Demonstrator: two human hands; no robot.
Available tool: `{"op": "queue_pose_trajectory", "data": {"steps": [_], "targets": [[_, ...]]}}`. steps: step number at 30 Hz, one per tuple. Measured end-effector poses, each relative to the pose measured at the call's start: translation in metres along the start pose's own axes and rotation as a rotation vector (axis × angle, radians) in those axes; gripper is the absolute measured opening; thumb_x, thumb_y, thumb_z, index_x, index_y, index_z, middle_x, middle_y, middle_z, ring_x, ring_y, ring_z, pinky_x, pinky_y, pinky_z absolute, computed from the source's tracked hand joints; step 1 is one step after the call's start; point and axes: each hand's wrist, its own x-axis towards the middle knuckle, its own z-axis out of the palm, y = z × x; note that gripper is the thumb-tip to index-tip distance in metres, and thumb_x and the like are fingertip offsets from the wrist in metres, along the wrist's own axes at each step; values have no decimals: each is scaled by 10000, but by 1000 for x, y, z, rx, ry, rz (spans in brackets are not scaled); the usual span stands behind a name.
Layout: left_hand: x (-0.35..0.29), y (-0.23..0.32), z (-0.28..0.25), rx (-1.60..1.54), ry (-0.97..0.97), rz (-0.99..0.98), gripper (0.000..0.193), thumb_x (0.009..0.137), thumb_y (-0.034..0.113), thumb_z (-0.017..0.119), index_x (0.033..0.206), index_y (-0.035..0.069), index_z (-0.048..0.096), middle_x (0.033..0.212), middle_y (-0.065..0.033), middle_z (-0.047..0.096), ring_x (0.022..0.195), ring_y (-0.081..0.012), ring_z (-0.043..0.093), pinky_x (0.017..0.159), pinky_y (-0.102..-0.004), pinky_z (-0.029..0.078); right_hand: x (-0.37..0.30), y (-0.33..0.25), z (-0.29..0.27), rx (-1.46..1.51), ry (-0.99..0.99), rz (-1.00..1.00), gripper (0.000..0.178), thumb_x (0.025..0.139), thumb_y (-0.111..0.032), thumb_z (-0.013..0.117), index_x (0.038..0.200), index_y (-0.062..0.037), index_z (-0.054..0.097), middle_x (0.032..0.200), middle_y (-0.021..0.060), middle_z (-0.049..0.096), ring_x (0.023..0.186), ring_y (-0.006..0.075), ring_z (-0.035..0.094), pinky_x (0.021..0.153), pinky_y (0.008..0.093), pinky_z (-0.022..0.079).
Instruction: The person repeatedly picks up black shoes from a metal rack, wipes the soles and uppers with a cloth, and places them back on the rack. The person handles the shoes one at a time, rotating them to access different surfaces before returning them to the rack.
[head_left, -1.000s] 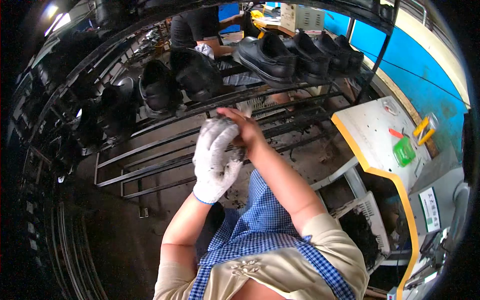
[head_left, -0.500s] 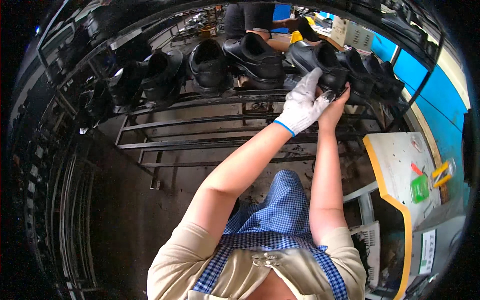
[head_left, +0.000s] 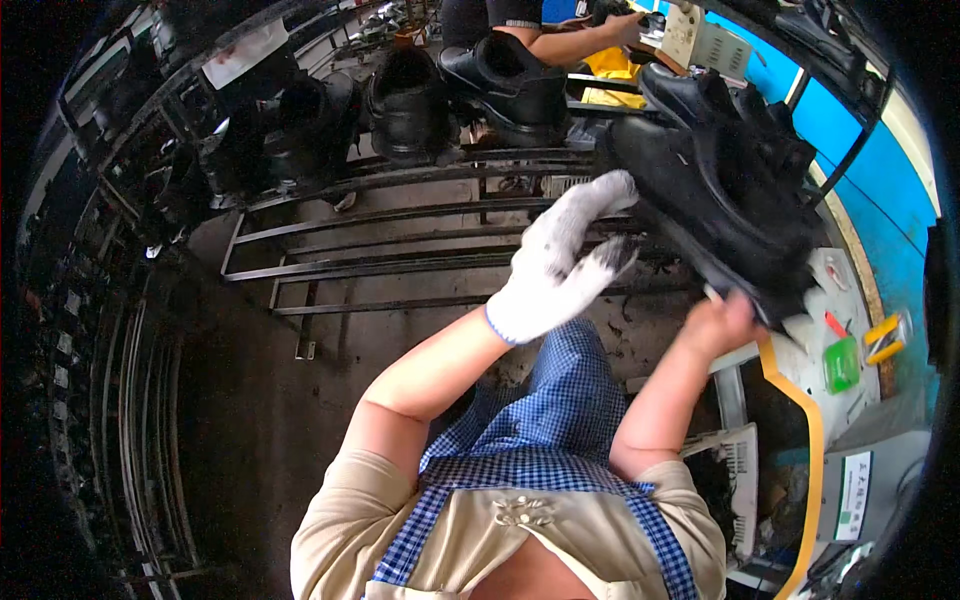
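Note:
A large black shoe (head_left: 700,200), blurred by motion, is off the rack in front of me, tilted with its heel end low and to the right. My right hand (head_left: 722,325), bare and smeared, grips it under that lower end; most of the fingers are hidden. My left hand (head_left: 565,258), in a white knitted glove with dark fingertips, is left of the shoe. Its thumb and fingers are spread around nothing, the upper fingertips close by the shoe. More black shoes stand along the rack, among them one upright shoe (head_left: 405,110) and another angled shoe (head_left: 505,85).
The dark metal rack (head_left: 385,268) spans ahead, with lower bars. At right stands a white table (head_left: 835,285) with a yellow edge, holding a green container (head_left: 842,362) and a yellow-handled tool (head_left: 885,338). Beyond the rack, a co-worker's arm (head_left: 585,42) reaches right.
The shoe has come off the rack toward me and right, in my right hand. My left hand has drawn away down-left and opened. The co-worker's arm now shows farther up.

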Motion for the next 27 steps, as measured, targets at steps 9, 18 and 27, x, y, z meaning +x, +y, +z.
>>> {"op": "queue_pose_trajectory", "data": {"steps": [9, 18, 27], "targets": [[-61, 29, -41, 102, -203, -198, 369, 781, 122, 658, 1135, 17, 641, 1062, -167, 653, 1012, -346, 610, 911, -389, 478, -46, -55, -23, 85, -720, 382, 917, 576, -167, 819, 1387, -19, 417, 1330, 111, 502, 1215, 251, 511, 1045, 403, 411], [-118, 28, -41, -516, 120, -818, 340, 949, 220, 598, 1194, -15, 598, 1108, -59, 648, 983, -136, 582, 877, -294, 476, -71, -51, -1, -5, -1132, 222, 864, 652, -246, 896, 1378, -18, 486, 1259, 135, 567, 767, 103, 602, 612, 213, 445], [-125, 28, -32, 243, -45, -416, 274, 861, 134, 659, 1103, 7, 645, 955, -182, 671, 833, -358, 646, 740, -387, 517, -63, -76, 29, -337, -1308, -400, 255, 720, -27, 773, 964, -59, 706, 769, 46, 571, 630, 192, 624, 485, 303, 489]]}}
